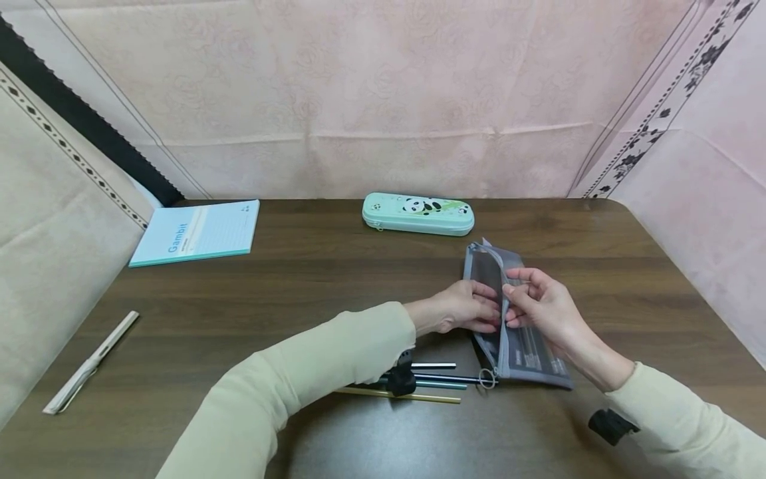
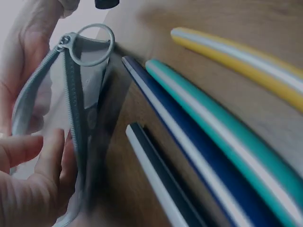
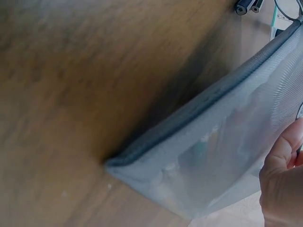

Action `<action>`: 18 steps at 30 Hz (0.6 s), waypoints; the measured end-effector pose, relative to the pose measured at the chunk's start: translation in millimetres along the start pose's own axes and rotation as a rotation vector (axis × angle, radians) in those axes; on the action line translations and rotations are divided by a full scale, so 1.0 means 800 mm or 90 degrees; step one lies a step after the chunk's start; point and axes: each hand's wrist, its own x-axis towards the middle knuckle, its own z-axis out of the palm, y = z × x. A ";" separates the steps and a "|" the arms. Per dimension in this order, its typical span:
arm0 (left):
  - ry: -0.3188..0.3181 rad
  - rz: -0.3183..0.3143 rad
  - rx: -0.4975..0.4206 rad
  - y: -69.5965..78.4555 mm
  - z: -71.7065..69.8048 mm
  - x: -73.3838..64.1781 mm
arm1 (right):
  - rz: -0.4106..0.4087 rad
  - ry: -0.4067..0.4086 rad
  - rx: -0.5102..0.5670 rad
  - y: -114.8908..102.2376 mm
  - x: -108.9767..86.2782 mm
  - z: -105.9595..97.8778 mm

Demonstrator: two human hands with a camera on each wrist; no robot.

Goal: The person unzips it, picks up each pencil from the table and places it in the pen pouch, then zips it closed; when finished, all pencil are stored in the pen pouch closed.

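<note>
One pouch (image 1: 528, 349), parted at its zip (image 1: 505, 346)

My pouch rests right of centre on the counter (image 1: 323, 266), its mouth turned toward my left. My right grip (image 1: 541, 303) pinches the edge of that mouth between thumb and fingers. My left grip (image 1: 463, 307) is released — fingers fairly straight, reaching into the gap, with nothing in them that I can see.

I judge the step in hand to be spreading the mouth, and the work divides neatly: the right pinch should stay firm and draw its side outward, while the left fingers press gently against the inside. The mesh looks soft, so a hard tug might fold it or slide the whole pouch across the counter.

The zip ring (image 1: 487, 378) sits at the near end; I'd keep my fingers from hooking it. Four slim sticks lie just beside that end — yellow stick (image 2: 239, 59), green stick (image 2: 221, 122), blue stick (image 2: 193, 138) and dark stick (image 2: 166, 172) — so any shift of the pouch toward me could knock them. What lies behind the mesh is too blurred to name.
</note>
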 end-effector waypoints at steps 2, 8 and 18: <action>-0.023 0.000 0.025 0.001 -0.006 -0.008 | -0.002 0.003 -0.001 0.001 0.000 0.000; -0.082 0.012 0.175 -0.004 -0.048 -0.046 | -0.002 0.004 0.005 0.002 0.000 -0.001; -0.109 0.035 0.428 -0.036 -0.124 -0.120 | 0.003 0.006 0.011 0.000 -0.001 -0.005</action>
